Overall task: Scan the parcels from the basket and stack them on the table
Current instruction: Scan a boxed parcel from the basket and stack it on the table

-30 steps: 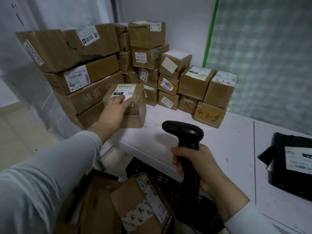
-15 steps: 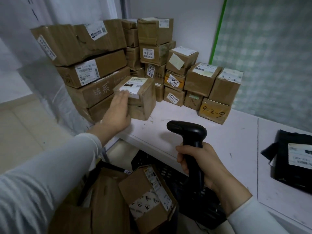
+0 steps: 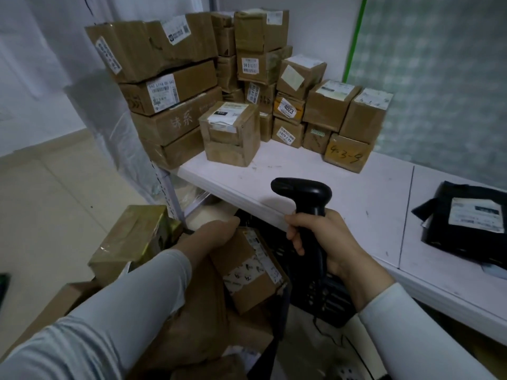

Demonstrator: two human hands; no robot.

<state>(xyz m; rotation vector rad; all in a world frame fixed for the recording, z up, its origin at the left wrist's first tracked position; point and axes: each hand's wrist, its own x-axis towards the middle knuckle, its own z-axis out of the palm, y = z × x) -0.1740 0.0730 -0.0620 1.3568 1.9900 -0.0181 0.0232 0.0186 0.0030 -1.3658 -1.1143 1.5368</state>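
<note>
My right hand (image 3: 326,242) grips a black handheld scanner (image 3: 304,193) upright over the white table's (image 3: 343,187) front edge. My left hand (image 3: 211,237) lies low in the basket, its fingers curled over the top of a brown cardboard parcel (image 3: 249,272) with patterned tape and a side label. A small taped box (image 3: 230,133) with a white label stands alone on the table, in front of the stacked parcels (image 3: 170,86). The basket (image 3: 326,300) is black and mostly hidden by my arms and the parcels.
More boxes (image 3: 340,113) are piled against the back wall. A black bag parcel (image 3: 466,226) with a white label lies at the table's right. A shiny greenish-gold box (image 3: 134,239) and other cartons fill the basket area. The tiled floor lies to the left.
My left hand let go of the small taped box on the table and dropped down onto a parcel in the basket. My right hand still holds the scanner.
</note>
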